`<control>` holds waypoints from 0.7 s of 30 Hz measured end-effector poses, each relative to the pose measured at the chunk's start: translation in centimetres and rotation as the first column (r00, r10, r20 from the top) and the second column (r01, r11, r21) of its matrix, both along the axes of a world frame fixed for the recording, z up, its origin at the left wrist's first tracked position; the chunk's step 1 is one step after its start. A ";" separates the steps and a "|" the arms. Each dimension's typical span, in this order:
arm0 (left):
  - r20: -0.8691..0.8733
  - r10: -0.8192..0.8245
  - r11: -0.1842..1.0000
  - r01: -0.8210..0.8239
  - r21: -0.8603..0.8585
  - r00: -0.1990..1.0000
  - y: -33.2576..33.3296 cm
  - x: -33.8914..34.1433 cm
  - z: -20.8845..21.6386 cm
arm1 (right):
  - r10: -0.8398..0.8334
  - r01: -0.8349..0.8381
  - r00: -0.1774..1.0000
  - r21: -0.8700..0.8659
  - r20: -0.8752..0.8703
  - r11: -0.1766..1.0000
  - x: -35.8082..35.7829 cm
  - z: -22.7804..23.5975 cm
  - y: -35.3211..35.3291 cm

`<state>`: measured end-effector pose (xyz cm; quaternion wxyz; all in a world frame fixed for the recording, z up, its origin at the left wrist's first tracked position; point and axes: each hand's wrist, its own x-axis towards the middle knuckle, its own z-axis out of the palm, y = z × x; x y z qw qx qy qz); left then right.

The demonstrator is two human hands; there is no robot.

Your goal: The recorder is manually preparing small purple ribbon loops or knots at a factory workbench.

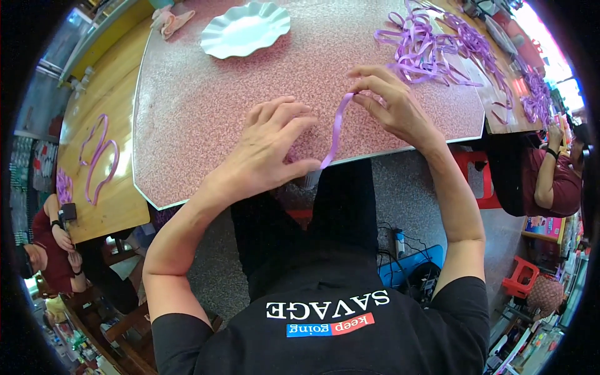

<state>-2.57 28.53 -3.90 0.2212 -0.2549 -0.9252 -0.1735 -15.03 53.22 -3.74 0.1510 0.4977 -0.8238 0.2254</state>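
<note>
A short purple ribbon runs down from my right hand, which pinches its upper end between thumb and forefinger just over the table. Its lower end hangs at the table's near edge, beside the thumb tip of my left hand; whether the thumb touches it I cannot tell. My left hand is open over the pink speckled table cover, its fingers apart and the thumb stretched toward the ribbon. Beyond my right hand lies a tangled heap of purple ribbons.
A white wavy-edged plate stands at the far side, with a crumpled pink cloth to its left. Another purple ribbon lies on the wooden table at left. People sit at both sides. A red stool stands at right.
</note>
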 end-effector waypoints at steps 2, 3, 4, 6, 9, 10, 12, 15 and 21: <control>0.063 -0.148 0.989 0.147 0.019 0.987 -0.9 -1.2 -0.5 | 0.025 0.028 0.895 -0.113 0.444 0.993 1.1 1.2 -0.2; 0.064 -0.146 0.989 0.145 0.016 0.987 -1.8 -1.6 -0.4 | 0.028 0.026 0.895 -0.115 0.444 0.993 1.3 1.5 -0.4; 0.247 -0.185 0.977 0.150 0.153 0.951 -2.7 -2.0 0.0 | 0.088 0.042 0.806 -0.206 0.585 0.978 1.6 1.7 -0.4; 0.418 -0.241 0.951 0.127 0.282 0.876 -3.5 -2.4 0.6 | 0.162 0.075 0.692 -0.293 0.704 0.953 2.2 2.3 -0.6; 0.451 -0.124 0.760 -0.207 0.616 0.884 -3.3 -2.5 1.0 | 0.034 0.156 0.634 -0.170 0.773 0.973 3.5 3.0 -1.7; 0.452 -0.121 0.760 -0.211 0.615 0.884 -2.6 -2.7 1.1 | 0.070 0.132 0.677 -0.214 0.733 0.968 4.0 3.0 -2.3; 0.547 -0.422 0.686 -0.139 0.714 0.723 -1.1 -2.8 1.9 | 0.110 0.101 0.716 -0.259 0.690 0.961 4.9 3.3 -3.1; 0.637 -0.509 0.673 -0.193 0.714 0.579 -0.5 -2.6 3.2 | 0.106 0.029 0.876 -0.271 0.471 0.962 5.4 4.4 -3.7; 0.704 -0.451 0.767 -0.164 0.620 0.549 -0.6 -2.2 3.5 | 0.171 -0.119 0.966 -0.256 0.192 0.959 5.8 4.4 -3.1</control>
